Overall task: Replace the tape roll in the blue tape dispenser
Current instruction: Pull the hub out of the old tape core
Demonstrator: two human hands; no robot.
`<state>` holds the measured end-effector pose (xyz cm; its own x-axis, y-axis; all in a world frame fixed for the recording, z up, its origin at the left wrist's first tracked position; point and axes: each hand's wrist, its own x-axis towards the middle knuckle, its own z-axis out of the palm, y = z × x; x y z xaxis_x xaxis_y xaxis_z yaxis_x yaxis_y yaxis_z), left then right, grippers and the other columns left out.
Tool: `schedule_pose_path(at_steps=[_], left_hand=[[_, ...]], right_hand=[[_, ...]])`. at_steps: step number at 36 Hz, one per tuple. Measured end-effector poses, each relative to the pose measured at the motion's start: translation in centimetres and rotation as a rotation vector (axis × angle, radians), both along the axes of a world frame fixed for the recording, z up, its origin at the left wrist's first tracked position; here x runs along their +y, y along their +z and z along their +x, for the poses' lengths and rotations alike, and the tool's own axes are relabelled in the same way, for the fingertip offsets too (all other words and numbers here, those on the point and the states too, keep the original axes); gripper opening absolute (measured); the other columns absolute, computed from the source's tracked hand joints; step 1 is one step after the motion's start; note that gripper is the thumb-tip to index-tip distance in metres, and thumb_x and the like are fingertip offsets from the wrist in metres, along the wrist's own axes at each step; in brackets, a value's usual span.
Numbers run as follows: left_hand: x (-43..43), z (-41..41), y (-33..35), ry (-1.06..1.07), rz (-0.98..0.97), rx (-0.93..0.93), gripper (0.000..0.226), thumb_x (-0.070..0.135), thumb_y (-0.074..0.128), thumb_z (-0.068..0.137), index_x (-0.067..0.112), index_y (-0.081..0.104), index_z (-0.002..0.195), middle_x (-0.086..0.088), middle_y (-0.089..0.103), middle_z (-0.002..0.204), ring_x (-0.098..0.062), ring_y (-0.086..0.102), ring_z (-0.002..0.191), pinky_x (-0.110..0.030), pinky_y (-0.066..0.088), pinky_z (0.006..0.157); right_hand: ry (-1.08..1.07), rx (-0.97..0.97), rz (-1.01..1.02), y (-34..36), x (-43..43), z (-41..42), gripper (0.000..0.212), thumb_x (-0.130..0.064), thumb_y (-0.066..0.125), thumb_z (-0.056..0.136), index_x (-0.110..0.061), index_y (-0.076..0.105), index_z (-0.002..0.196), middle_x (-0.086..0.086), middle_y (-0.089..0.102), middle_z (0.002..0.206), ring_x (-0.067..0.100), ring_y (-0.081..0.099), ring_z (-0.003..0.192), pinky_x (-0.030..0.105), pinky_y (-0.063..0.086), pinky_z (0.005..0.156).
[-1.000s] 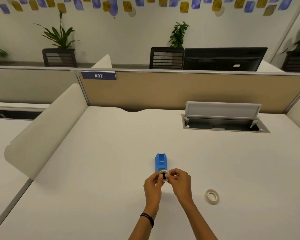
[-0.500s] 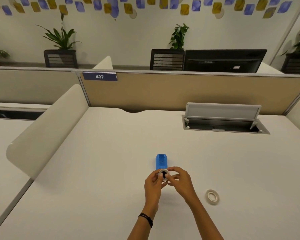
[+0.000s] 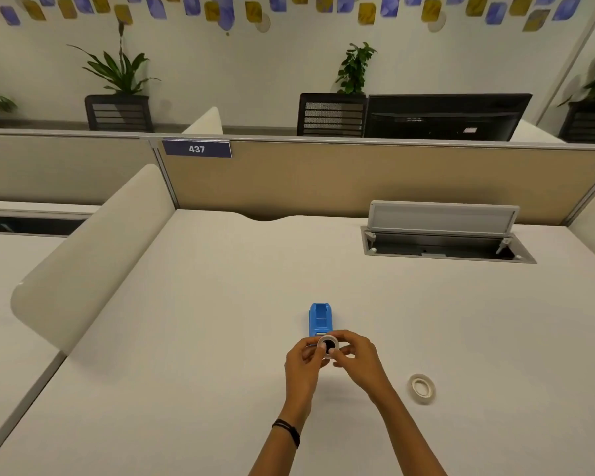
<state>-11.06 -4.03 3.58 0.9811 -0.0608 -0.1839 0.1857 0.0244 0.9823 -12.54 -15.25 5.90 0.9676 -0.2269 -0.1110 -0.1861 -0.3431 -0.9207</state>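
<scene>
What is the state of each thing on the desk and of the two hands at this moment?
blue tape dispenser: on the desk, no roll visible in it.
held tape roll: pinched between both hands, dark hub in its middle.
spare tape roll: lying flat, untouched.
left hand: closed on the held roll.
right hand: closed on the held roll.
cable hatch: lid up.
monitor: dark.

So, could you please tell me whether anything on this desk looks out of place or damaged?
Nothing looks damaged or spilled. The blue tape dispenser stands empty on the desk, as expected mid-swap. Both hands, left hand and right hand, hold one tape roll, and a second roll lies flat to the right.
</scene>
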Motion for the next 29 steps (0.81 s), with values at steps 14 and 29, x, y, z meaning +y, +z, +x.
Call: schedule_pose_path(at_steps=[14,29], left_hand=[[-0.4,-0.3,0.2,-0.001,-0.003,-0.005,0.011,0.019,0.060,0.086,0.019,0.060,0.097,-0.003,0.067,0.101,-0.016,0.067,0.089,-0.010,0.053,0.062],[-0.1,-0.1,0.5,-0.184,-0.065,0.047,0.021,0.021,0.045,0.094,0.014,0.057,0.111,-0.007,0.063,0.114,-0.018,0.065,0.097,-0.019,0.056,0.068]], right_hand=[[-0.102,-0.020,-0.043,-0.2,0.0,0.1,0.016,-0.015,0.070,0.078,-0.011,0.068,0.094,0.002,0.069,0.088,0.016,0.065,0.076,0.011,0.049,0.061],[-0.194,0.030,0.103,-0.7,-1.0,0.1,0.023,-0.009,0.072,0.075,-0.003,0.066,0.096,0.012,0.068,0.091,0.027,0.069,0.074,0.029,0.059,0.066]])
